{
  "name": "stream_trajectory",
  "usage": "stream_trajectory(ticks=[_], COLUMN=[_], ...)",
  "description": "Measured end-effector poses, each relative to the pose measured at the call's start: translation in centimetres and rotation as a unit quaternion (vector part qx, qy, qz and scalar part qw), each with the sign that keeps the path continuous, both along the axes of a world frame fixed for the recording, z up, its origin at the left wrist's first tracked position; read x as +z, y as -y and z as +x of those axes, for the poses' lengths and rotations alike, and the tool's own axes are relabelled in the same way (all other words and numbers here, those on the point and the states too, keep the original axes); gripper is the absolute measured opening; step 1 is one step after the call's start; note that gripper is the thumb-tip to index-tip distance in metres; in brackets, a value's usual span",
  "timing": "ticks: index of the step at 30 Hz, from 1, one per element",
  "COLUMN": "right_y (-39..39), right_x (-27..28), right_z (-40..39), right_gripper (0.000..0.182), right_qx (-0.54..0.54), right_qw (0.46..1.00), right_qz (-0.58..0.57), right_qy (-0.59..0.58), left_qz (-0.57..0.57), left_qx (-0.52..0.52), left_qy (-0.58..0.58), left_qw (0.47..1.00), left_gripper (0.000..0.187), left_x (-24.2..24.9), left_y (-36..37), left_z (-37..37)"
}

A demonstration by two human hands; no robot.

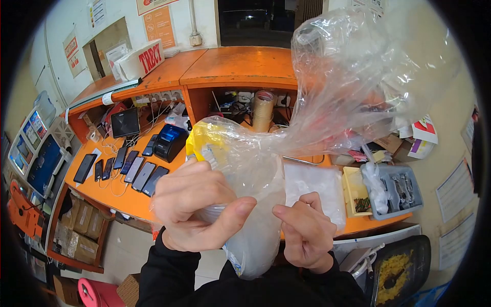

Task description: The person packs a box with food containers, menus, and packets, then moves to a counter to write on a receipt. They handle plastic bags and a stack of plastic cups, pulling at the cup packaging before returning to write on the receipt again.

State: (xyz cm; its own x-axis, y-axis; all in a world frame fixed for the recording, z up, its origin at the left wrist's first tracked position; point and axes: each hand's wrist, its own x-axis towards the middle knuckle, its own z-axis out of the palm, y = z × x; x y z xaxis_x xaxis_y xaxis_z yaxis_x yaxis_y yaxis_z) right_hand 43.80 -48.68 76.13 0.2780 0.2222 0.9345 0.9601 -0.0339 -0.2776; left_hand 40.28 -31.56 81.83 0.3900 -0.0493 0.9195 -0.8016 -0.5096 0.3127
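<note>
A large clear plastic bag with a yellow printed patch spans the middle of the view, its upper part billowing to the upper right. My left hand is closed on the bag's left side, fingers curled into the plastic and thumb pointing right. On the bag's right side, my right hand has its fingers bent and pressed together; whether plastic is between them is too small to tell. The bag's lower part hangs between my hands, in front of my black clothing.
Several phones and a black printer lie on the orange desk at left. A tape roll stands on the shelf. At right are white plastic sheets, a yellow tray, a grey bin and a black food container.
</note>
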Motion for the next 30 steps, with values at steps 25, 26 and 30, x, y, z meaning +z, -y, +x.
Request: stream_trajectory(ticks=[25, 26, 30], right_y=[-0.5, -0.4, -0.7], right_x=[0.1, 0.1, 0.0], right_z=[0.4, 0.4, 0.4], right_gripper=[0.045, 0.045, 0.044], right_qx=[-0.022, -0.024, -0.02], right_qw=[1.0, 1.0, 1.0], right_qz=[-0.014, -0.015, 0.002], right_qy=[0.016, 0.014, 0.012], left_qz=[0.006, 0.007, 0.008], left_qx=[0.014, 0.015, 0.013], left_qy=[-0.013, -0.012, -0.011], left_qw=[1.0, 1.0, 1.0], left_gripper=[0.013, 0.013, 0.013], left_x=[-0.6, -0.7, -0.7], left_y=[-0.4, -0.4, -0.4], left_z=[0.2, 0.3, 0.3])
